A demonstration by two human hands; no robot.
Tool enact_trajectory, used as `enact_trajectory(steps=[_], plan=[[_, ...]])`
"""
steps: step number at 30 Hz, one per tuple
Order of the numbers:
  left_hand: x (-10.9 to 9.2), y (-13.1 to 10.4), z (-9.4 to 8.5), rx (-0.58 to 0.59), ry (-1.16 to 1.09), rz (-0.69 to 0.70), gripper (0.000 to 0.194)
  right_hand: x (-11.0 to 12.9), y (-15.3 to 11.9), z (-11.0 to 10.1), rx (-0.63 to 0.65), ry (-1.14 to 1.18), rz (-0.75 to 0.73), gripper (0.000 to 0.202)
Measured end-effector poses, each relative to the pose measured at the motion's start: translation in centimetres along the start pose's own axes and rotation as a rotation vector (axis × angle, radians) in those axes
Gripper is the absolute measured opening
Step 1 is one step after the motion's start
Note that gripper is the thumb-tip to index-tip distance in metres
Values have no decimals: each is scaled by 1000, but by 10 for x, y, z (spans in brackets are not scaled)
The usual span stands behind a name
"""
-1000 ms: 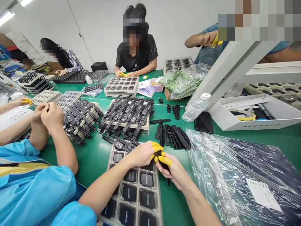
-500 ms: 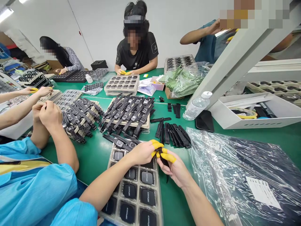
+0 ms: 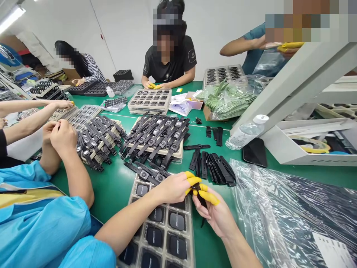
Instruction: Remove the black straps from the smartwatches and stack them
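Note:
In the head view, my left hand (image 3: 174, 189) and my right hand (image 3: 213, 206) meet over the tray's right edge, both with yellow finger cots. Between their pinched fingertips is a black watch strap (image 3: 196, 187), one end hanging below my right hand. Whether a watch case is joined to it is hidden by my fingers. Under my left forearm lies a clear-lidded tray (image 3: 190, 232) of square black watch faces in compartments. Two strapped watches (image 3: 144, 174) rest across its far end. Just beyond my hands, loose black straps (image 3: 213, 167) lie fanned out.
Trays heaped with strapped watches (image 3: 158, 137) stand ahead. To the right are a water bottle (image 3: 247, 132), a phone (image 3: 254, 152), a white box (image 3: 312, 158) and a large plastic bag (image 3: 267, 208). A co-worker's blue sleeve (image 3: 50, 227) is close at left; other people sit around.
The view has shifted slightly, so most things sit further right. My hands still hold the strap together, with little change in grip. The co-worker at far right has lowered their hands.

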State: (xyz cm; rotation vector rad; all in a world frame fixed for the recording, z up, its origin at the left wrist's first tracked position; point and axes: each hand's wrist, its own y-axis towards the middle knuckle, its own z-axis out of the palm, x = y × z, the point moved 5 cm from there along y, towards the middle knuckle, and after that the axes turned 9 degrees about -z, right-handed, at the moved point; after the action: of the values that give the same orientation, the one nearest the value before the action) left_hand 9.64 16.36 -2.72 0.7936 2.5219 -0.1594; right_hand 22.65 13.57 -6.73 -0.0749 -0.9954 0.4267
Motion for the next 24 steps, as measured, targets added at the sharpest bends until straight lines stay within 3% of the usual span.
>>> enact_trajectory(steps=[6, 11, 18, 24], plan=[[0, 0, 0, 13, 0, -1, 48, -2, 4, -2, -18, -70, -40, 37], [-1, -3, -1, -29, -72, 26, 49, 3, 5, 2, -5, 1, 19, 37], [-6, -7, -10, -12, -173, 63, 50, 4, 3, 3, 5, -24, -11, 34], [-7, -1, -7, -56, -27, 33, 43, 1, 7, -1, -27, -69, 7, 32]])
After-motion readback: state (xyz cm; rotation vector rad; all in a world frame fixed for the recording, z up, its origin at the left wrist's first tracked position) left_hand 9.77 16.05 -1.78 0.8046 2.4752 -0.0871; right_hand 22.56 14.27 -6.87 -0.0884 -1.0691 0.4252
